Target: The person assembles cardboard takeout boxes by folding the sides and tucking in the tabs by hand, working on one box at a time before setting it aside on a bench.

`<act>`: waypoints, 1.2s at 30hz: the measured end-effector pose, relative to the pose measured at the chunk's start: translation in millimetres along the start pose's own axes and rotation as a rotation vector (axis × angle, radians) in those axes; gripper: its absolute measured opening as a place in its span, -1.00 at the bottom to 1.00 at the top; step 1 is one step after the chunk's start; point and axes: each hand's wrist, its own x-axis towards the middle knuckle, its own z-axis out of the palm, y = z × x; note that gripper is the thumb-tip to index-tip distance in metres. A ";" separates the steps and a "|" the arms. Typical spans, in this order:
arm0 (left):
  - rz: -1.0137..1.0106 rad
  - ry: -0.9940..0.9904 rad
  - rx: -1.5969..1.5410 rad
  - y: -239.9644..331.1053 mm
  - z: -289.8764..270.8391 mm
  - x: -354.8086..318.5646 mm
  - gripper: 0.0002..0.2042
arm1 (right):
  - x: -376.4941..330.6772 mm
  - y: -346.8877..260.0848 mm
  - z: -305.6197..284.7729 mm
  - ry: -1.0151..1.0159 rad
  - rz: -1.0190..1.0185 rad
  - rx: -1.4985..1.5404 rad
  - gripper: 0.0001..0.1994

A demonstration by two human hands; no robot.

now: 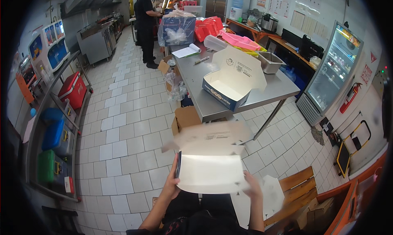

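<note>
Down at the lower edge of my view, both forearms come up over dark trousers to a flat white carton (208,169) that is half unfolded and blurred along its far flaps. My left hand (172,184) clamps the carton's left edge, fingers (176,169) closed around it with the thumb on top; my right hand (254,186) sits at the right corner, but it is smeared by motion and I cannot tell whether its fingers are pinching the card or only resting against it. I judge the folding to be partway: the base panel lies open and pale, the lid flap stands up beyond it, yet no walls are locked and the shape is not yet a box. To my right, a wooden bench (299,186) carries some loose white sheets. Beyond the carton, a brown cardboard box (186,118) stands open on the tiled floor (123,128), just beside the leg of a steel worktop (262,93). On that worktop sits one finished carton (231,81), blue-sided, walls up, lid open, so at least one looks done. Farther along lie a notepad (186,50), a metal pan (270,62), pink and red trays (241,40). At the far end another person (145,22) in black stands working.
</note>
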 end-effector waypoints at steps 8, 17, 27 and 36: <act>-0.030 -0.111 0.340 -6.2 -2.3 -11.4 0.11 | -11.6 24.4 -1.5 -0.236 0.005 -0.279 -0.44; 0.297 0.017 1.113 5.8 -1.9 -3.1 -0.37 | -2.8 3.6 43.6 -0.004 -0.034 -0.387 -0.34; 0.366 0.361 0.496 -45.8 47.3 2.8 -0.62 | -20.4 -30.9 125.2 -0.254 -0.406 -1.020 -0.09; -0.054 0.243 -0.292 -2.7 32.7 4.1 -0.75 | -6.0 -40.5 123.8 -0.323 -0.987 -1.291 -0.43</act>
